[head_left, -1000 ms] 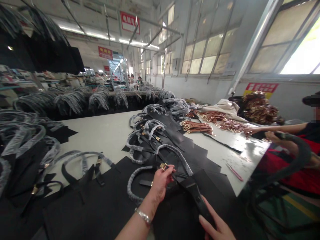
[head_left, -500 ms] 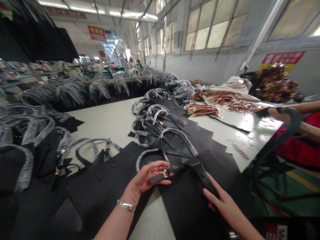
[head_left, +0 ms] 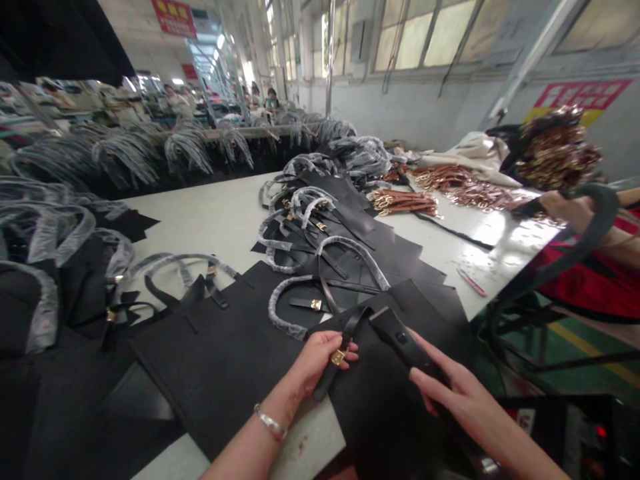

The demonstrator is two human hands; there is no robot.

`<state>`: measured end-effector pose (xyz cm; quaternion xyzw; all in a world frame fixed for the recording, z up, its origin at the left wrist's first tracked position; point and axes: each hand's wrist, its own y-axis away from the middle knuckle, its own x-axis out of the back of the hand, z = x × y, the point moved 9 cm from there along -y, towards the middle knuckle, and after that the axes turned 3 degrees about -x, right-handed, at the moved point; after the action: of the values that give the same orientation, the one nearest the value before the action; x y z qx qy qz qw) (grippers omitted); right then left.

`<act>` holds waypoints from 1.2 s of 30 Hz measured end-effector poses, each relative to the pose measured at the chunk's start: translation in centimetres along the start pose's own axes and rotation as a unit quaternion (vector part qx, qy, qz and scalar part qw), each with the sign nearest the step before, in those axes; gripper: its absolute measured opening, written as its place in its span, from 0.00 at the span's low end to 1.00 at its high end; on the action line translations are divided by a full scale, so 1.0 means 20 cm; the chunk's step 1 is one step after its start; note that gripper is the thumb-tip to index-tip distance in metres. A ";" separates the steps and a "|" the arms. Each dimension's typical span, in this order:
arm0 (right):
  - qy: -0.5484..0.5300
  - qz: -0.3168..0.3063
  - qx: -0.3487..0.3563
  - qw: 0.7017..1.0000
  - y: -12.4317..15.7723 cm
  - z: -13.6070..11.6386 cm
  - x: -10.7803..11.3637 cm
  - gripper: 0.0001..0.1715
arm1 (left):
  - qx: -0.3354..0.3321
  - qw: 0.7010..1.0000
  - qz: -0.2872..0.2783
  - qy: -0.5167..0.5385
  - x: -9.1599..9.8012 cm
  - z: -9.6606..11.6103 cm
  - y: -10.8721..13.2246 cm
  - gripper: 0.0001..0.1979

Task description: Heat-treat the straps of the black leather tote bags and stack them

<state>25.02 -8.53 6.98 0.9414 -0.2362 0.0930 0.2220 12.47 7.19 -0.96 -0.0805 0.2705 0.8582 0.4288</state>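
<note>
My left hand (head_left: 320,357) is closed in a pinch on a thin black strap with a gold buckle (head_left: 339,357), held just above a black leather panel (head_left: 385,407). My right hand (head_left: 450,393) lies on that panel with fingers stretched out, pressing a wider black strap piece (head_left: 400,340). A wrapped grey bag handle (head_left: 285,313) curves just beyond my left hand. Another black panel (head_left: 220,360) lies to the left.
A row of black panels with wrapped handles (head_left: 310,220) runs up the white table (head_left: 210,220). Brown straps with gold hardware (head_left: 405,202) lie at the right. A pink tool (head_left: 470,282) rests near the table edge. Another person's arm (head_left: 590,220) reaches in from the right.
My left hand has drawn the buckle strap toward me and closed on it. My right hand has slid along the wider strap. The view has tilted downward.
</note>
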 end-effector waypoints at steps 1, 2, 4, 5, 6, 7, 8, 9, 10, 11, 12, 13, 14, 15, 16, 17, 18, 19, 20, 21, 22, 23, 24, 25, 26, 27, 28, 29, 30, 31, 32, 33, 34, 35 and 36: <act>-0.007 -0.032 -0.011 0.999 0.02 0.00 -0.03 0.45 | -0.005 1.000 0.000 0.014 -0.01 0.00 0.00 0.17; -0.014 -0.063 -0.022 0.998 0.04 0.00 -0.07 0.45 | -0.014 1.000 0.000 0.022 -0.02 0.00 0.00 0.17; -0.024 -0.112 -0.040 0.993 0.05 0.01 -0.14 0.44 | -0.031 0.999 0.000 0.026 -0.03 0.01 0.02 0.17; -0.027 -0.130 -0.045 0.990 0.05 0.01 -0.18 0.44 | -0.036 0.999 0.002 0.026 -0.04 0.02 0.03 0.16; -0.031 -0.142 -0.047 0.988 0.04 0.01 -0.21 0.44 | -0.040 0.999 0.005 0.025 -0.04 0.03 0.04 0.16; -0.037 -0.146 -0.048 0.987 0.03 0.00 -0.23 0.44 | -0.041 0.999 0.004 0.024 -0.05 0.03 0.05 0.16; -0.045 -0.140 -0.047 0.988 0.01 -0.01 -0.24 0.44 | -0.040 0.999 0.001 0.025 -0.05 0.04 0.05 0.16; -0.053 -0.124 -0.044 0.990 0.00 -0.02 -0.24 0.45 | -0.037 0.999 -0.005 0.030 -0.06 0.04 0.05 0.16; -0.060 -0.104 -0.042 0.992 -0.01 -0.03 -0.22 0.46 | -0.032 0.999 -0.009 0.040 -0.07 0.04 0.05 0.16; -0.064 -0.083 -0.041 0.994 -0.02 -0.04 -0.20 0.46 | -0.024 0.998 -0.012 0.056 -0.07 0.03 0.05 0.15; -0.063 -0.073 -0.040 0.995 -0.02 -0.04 -0.18 0.46 | -0.014 0.997 -0.010 0.076 -0.08 0.02 0.05 0.15; -0.057 -0.075 -0.041 0.995 -0.01 -0.04 -0.17 0.46 | -0.005 0.995 -0.005 0.098 -0.08 0.01 0.05 0.14; -0.049 -0.086 -0.046 0.994 0.00 -0.03 -0.17 0.46 | 0.004 0.993 0.001 0.117 -0.08 0.00 0.06 0.12; -0.043 -0.098 -0.053 0.993 0.01 -0.01 -0.17 0.45 | 0.015 0.991 0.003 0.132 -0.09 -0.01 0.06 0.11; -0.042 -0.104 -0.059 0.992 0.02 0.00 -0.17 0.45 | 0.025 0.989 0.000 0.143 -0.11 -0.02 0.07 0.10; -0.045 -0.099 -0.061 0.992 0.02 0.01 -0.16 0.45 | 0.037 0.988 -0.006 0.150 -0.13 -0.03 0.07 0.08; -0.051 -0.082 -0.060 0.993 0.02 0.02 -0.14 0.46 | 0.047 0.986 -0.013 0.159 -0.15 -0.04 0.08 0.07; -0.057 -0.058 -0.055 0.995 0.02 0.01 -0.11 0.46 | 0.063 0.983 -0.021 0.172 -0.17 -0.06 0.09 0.06; -0.060 -0.036 -0.049 0.996 0.02 0.01 -0.08 0.47 | 0.081 0.978 -0.029 0.191 -0.20 -0.08 0.11 0.06; -0.059 -0.019 -0.044 0.997 0.02 0.00 -0.06 0.48 | 0.097 0.971 -0.037 0.216 -0.22 -0.09 0.12 0.06; -0.055 -0.008 -0.043 0.998 0.03 0.00 -0.03 0.49 | 0.107 0.963 -0.046 0.245 -0.25 -0.11 0.13 0.06; -0.053 -0.004 -0.046 0.998 0.04 0.00 -0.01 0.50 | 0.111 0.955 -0.055 0.270 -0.28 -0.12 0.14 0.07; -0.050 -0.004 -0.051 0.997 0.06 0.01 0.00 0.51 | 0.107 0.950 -0.060 0.286 -0.30 -0.12 0.15 0.07; -0.048 -0.003 -0.056 0.997 0.08 0.02 0.02 0.52 | 0.095 0.951 -0.059 0.290 -0.31 -0.13 0.15 0.09; -0.046 -0.001 -0.061 0.997 0.11 0.04 0.04 0.52 | 0.075 0.956 -0.048 0.279 -0.32 -0.13 0.15 0.11; -0.045 0.001 -0.067 0.997 0.14 0.05 0.05 0.52 | 0.054 0.964 -0.029 0.257 -0.31 -0.14 0.14 0.12; -0.044 0.003 -0.074 0.996 0.17 0.07 0.06 0.52 | 0.030 0.974 -0.004 0.227 -0.30 -0.14 0.13 0.14; -0.044 0.003 -0.085 0.995 0.20 0.09 0.07 0.53 | 0.002 0.981 0.021 0.192 -0.28 -0.14 0.12 0.15; -0.045 0.001 -0.098 0.994 0.24 0.11 0.07 0.53 | -0.026 0.986 0.042 0.157 -0.27 -0.14 0.11 0.16; -0.048 -0.001 -0.113 0.993 0.27 0.12 0.07 0.53 | -0.051 0.989 0.057 0.127 -0.26 -0.13 0.10 0.16; -0.050 -0.002 -0.126 0.991 0.30 0.13 0.07 0.52 | -0.069 0.990 0.065 0.104 -0.26 -0.13 0.09 0.17; -0.054 -0.005 -0.137 0.989 0.32 0.14 0.06 0.50 | -0.083 0.990 0.066 0.089 -0.26 -0.13 0.09 0.17; -0.056 -0.010 -0.145 0.988 0.34 0.14 0.05 0.48 | -0.094 0.990 0.061 0.080 -0.27 -0.13 0.08 0.18; -0.054 -0.017 -0.149 0.987 0.34 0.13 0.04 0.46 | -0.104 0.990 0.051 0.074 -0.28 -0.13 0.08 0.17; -0.048 -0.028 -0.151 0.987 0.34 0.13 0.02 0.45 | -0.115 0.990 0.039 0.070 -0.29 -0.13 0.08 0.17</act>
<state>22.25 -15.28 7.41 0.9068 -0.2314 0.0043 0.3522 14.56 1.08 -0.48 -0.1782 0.2027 0.8920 0.3628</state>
